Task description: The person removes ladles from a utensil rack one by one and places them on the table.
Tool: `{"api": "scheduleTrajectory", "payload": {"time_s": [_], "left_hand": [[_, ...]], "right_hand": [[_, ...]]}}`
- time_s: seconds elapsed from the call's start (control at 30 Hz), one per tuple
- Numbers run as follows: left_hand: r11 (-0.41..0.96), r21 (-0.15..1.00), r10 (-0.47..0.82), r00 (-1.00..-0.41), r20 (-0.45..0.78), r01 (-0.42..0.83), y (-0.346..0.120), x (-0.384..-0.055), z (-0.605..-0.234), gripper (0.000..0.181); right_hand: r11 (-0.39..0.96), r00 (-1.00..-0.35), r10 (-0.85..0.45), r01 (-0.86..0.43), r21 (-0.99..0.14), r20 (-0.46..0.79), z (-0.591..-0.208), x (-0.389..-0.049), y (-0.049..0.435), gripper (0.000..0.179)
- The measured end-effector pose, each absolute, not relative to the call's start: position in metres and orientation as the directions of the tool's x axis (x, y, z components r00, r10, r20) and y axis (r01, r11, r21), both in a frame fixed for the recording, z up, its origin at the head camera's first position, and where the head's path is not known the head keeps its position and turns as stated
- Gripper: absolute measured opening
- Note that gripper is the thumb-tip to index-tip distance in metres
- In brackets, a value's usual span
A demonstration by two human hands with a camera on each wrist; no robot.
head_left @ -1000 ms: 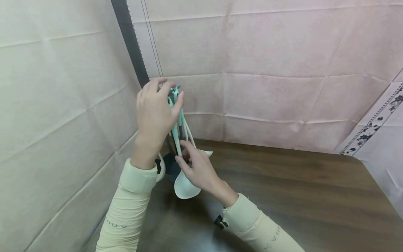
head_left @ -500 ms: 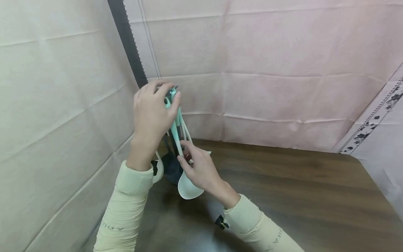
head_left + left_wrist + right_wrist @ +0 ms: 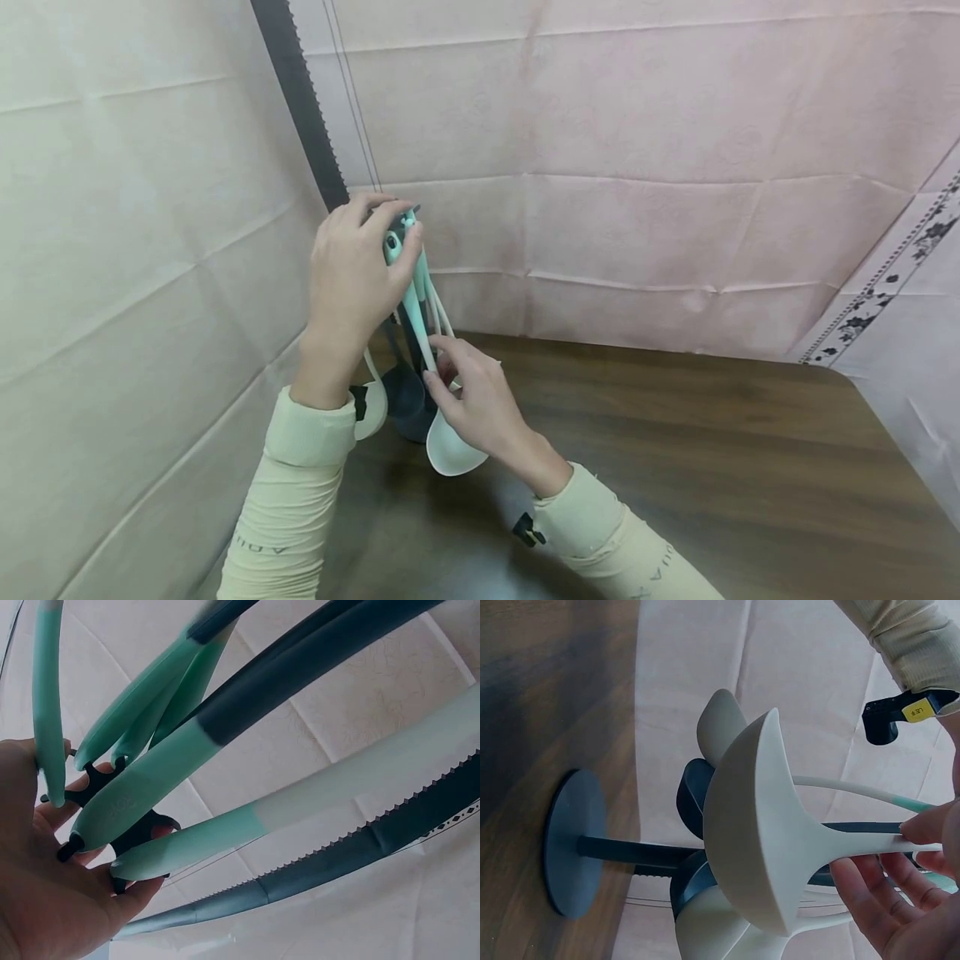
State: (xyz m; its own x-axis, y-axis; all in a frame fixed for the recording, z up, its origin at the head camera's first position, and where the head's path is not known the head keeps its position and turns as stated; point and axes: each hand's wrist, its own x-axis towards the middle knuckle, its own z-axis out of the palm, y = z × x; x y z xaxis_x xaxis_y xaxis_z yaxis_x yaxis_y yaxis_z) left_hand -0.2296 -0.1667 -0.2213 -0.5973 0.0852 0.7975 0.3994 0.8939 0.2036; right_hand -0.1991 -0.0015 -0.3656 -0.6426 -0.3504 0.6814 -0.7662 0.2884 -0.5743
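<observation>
A dark blue utensil stand [image 3: 575, 840], with a round base, a post and a hooked top, holds several hanging kitchen utensils. In the head view my left hand [image 3: 348, 267] curves around its top, fingers over the hooks and thumb beside a green handle end. The left wrist view shows the black hooks [image 3: 139, 834] against my fingers. My right hand [image 3: 476, 392] pinches the pale neck of a white ladle [image 3: 742, 825] between thumb and fingers; its green handle [image 3: 415, 308] runs up to the stand's top. Dark blue utensils [image 3: 402, 390] hang behind the ladle.
Another pale utensil [image 3: 371, 412] hangs at the left, near the left cuff. The stand is on a brown wooden table [image 3: 675, 450], close to the corner of a cloth-covered left wall [image 3: 150, 292] and back wall [image 3: 637, 208].
My left hand and the stand's top have shifted slightly left. The ladle's bowl has moved a little right, showing more of the dark utensils behind. Both holds stay the same.
</observation>
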Motion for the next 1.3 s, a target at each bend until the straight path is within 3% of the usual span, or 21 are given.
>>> {"api": "scheduleTrajectory", "payload": {"time_s": [0.27,0.83,1.3], "left_hand": [[0.887,0.227,0.080,-0.619,0.781,0.402,-0.1671,-0.2271,-0.2194,0.042],[0.882,0.236,0.075,-0.614,0.785,0.409,-0.1663,-0.2284,-0.2202,0.047],[0.889,0.239,0.051,-0.601,0.798,0.392,-0.1641,-0.2290,-0.2225,0.052]], "right_hand": [[0.273,-0.644,-0.343,-0.765,-0.583,0.684,-0.3634,-0.2007,-0.0005,0.034],[0.255,-0.649,-0.340,-0.761,-0.597,0.681,-0.3614,-0.2025,0.0039,0.035],[0.167,-0.656,-0.346,-0.746,-0.644,0.670,-0.3615,-0.1971,0.0047,0.034]]}}
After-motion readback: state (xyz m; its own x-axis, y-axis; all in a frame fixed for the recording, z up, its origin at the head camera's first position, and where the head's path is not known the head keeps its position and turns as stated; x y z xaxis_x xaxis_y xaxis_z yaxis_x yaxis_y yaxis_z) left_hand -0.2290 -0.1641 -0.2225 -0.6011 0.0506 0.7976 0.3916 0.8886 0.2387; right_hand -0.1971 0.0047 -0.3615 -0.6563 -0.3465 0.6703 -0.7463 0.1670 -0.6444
